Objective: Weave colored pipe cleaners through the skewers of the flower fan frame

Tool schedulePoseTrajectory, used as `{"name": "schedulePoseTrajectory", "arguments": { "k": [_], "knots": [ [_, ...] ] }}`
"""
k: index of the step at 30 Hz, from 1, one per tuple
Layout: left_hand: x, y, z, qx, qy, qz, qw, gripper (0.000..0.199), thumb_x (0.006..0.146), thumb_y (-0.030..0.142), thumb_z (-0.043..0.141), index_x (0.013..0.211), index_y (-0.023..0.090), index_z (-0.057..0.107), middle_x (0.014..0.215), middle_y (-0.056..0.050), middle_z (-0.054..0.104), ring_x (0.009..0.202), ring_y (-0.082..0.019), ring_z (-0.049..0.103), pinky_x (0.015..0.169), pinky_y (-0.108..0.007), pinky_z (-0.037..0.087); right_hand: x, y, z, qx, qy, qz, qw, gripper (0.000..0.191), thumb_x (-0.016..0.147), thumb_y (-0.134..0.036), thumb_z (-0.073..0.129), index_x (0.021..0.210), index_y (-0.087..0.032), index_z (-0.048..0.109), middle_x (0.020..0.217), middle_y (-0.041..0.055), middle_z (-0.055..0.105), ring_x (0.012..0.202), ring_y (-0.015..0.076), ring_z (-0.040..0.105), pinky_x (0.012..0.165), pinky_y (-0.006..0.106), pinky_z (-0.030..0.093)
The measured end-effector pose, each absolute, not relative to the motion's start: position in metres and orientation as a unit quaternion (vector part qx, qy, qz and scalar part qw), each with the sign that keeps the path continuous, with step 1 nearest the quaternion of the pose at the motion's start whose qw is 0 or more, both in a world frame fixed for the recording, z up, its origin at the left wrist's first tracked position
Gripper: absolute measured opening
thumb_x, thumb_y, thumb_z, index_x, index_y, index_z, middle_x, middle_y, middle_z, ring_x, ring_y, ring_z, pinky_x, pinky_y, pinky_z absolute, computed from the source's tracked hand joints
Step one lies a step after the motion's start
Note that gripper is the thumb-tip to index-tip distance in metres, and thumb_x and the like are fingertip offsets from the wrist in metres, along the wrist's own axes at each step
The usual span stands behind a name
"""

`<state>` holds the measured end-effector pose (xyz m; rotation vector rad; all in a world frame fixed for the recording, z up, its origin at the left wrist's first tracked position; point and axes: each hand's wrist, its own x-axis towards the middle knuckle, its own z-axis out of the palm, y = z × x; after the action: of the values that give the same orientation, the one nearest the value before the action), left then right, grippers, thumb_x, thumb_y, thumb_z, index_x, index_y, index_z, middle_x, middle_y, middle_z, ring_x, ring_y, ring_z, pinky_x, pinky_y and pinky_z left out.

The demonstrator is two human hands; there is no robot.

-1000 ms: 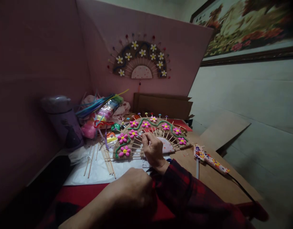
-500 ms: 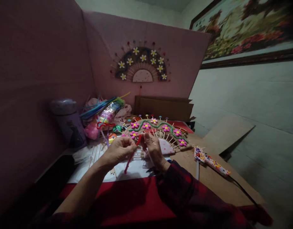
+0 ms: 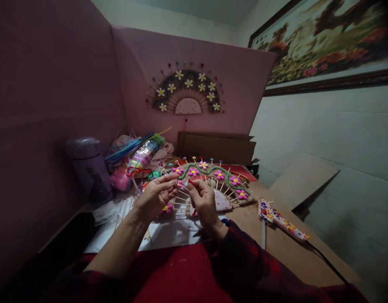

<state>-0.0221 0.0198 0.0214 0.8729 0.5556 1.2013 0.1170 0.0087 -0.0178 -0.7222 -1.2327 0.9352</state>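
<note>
Pinching the red pipe cleaner (image 3: 192, 182) with your right hand (image 3: 204, 203), you hold your left hand (image 3: 158, 194) loosely spread beside it; the flowered twine fan (image 3: 209, 171) lies beyond both, long axis running left to right, its spotted half-disc (image 3: 222, 201) nearer your right.

Support: table (image 3: 168, 269), red along the near edge. On it: white sheet (image 3: 110, 240) at left, brown board (image 3: 295, 252) at right. Flowered fan (image 3: 219, 175) lies across both; thin sticks (image 3: 123, 210) on sheet; patterned glue gun (image 3: 282, 221) on board; purple tumbler (image 3: 88, 172) standing at left.
</note>
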Motion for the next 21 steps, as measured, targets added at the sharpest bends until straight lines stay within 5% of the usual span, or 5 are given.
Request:
{"name": "schedulePoseTrajectory", "arguments": {
  "k": [8,21],
  "knots": [
    [-0.02,0.01,0.014,0.407,0.266,0.554,0.675,0.034,0.063,0.008,0.07,0.096,0.008,0.064,0.069,-0.004,0.066,0.057,-0.009,0.061,0.056,-0.018,0.049,0.117,0.001,-0.021,-0.323,-0.635,0.297,0.636,0.014,0.082,-0.022,0.053,0.095,-0.019,0.058,0.089,0.0033,0.061,0.082,0.0154,0.058,0.073,0.027,0.047],
    [-0.012,0.004,0.012,0.497,0.334,0.61,0.519,0.037,0.058,0.018,0.076,0.092,0.01,0.064,0.066,-0.003,0.068,0.06,-0.014,0.063,0.056,-0.023,0.051,0.125,-0.001,-0.018,-0.337,-0.752,-0.017,0.566,0.026,0.074,-0.007,0.047,0.094,-0.018,0.06,0.083,0.0049,0.061,0.076,0.0166,0.056,0.067,0.028,0.045]
  ]
}}
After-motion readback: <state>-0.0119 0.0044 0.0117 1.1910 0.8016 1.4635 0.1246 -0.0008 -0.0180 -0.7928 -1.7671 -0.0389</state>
